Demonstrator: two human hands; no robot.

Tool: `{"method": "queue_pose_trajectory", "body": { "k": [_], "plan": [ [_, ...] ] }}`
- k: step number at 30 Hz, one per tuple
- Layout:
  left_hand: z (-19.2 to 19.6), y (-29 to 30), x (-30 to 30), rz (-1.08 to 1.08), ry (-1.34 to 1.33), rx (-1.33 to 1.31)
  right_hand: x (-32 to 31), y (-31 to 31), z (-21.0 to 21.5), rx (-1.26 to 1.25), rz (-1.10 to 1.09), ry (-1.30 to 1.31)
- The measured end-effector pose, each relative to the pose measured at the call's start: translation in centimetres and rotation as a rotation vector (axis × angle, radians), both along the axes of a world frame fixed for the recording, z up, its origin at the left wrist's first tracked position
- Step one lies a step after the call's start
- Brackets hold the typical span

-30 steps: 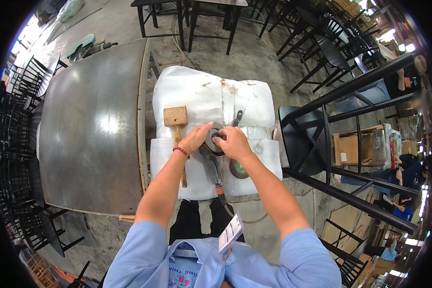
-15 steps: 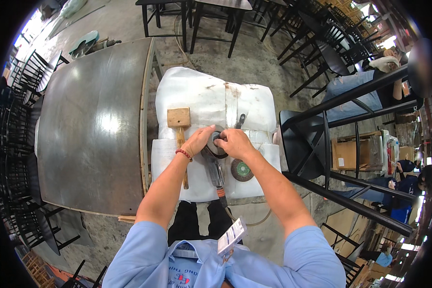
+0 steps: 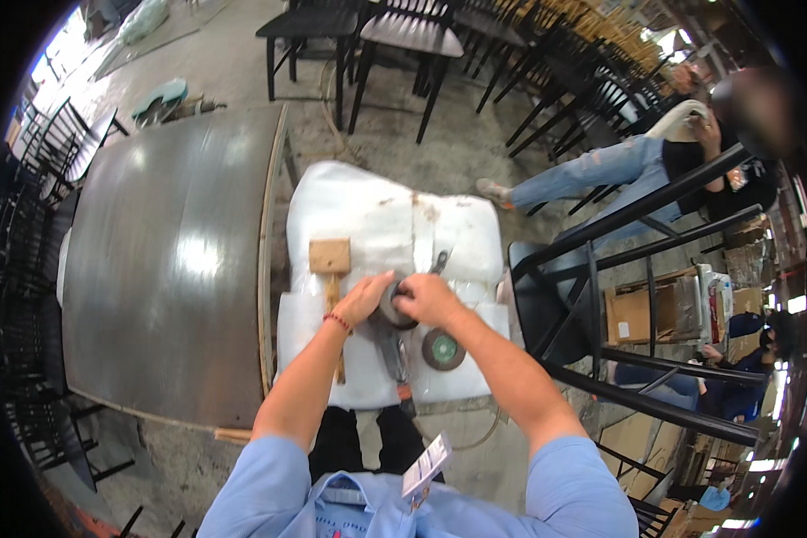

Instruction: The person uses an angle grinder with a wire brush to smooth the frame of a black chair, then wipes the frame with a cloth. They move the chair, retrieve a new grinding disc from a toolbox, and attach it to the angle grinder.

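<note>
Single head-worn fisheye view, looking steeply down from above the person's chest; forearms enter from the lower edge; the white-wrapped work surface (image 3: 386, 224) lies near, at centre; the metal table (image 3: 161, 269) bends toward the left rim; chairs (image 3: 377, 36) fill the far edge.

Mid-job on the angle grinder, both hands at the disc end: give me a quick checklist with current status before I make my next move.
1. Left hand on the grinder's disc end: ok, it touches the dark round part.
2. Right hand on the same spot: ok.
3. Angle grinder lying on the white padded surface: ok, body points toward the person.
4. Loose grinding disc within reach: ok, flat beside the grinder on the right.
5. Wooden mallet out of the way: ok, left of the hands.
6. Grinder unplugged: cannot tell.
</note>
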State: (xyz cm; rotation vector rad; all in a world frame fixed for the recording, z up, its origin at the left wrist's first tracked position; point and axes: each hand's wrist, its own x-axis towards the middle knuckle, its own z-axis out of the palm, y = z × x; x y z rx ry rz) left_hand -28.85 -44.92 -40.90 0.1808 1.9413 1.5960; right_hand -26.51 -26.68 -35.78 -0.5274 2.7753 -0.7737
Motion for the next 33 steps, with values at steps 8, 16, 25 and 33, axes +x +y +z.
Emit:
{"method": "queue_pose_trajectory", "body": {
  "k": [8,16,25,33],
  "plan": [
    [0.2,0.1,0.0,0.068,0.076,0.119,-0.4,-1.3,2.1,0.149,-0.035,-0.106],
    [-0.1,0.8,0.5,0.11,0.142,0.156,-0.6,-0.8,2.0,0.124,-0.11,-0.167],
    [0.0,0.3,0.3,0.014,0.026,0.141,-0.2,-1.3,2.5,0.042,-0.364,-0.458],
    [0.2,1.6,1.2,0.053,0.177,0.187,-0.3,1.1,0.5,-0.314,-0.527,-0.694]
  ]
}}
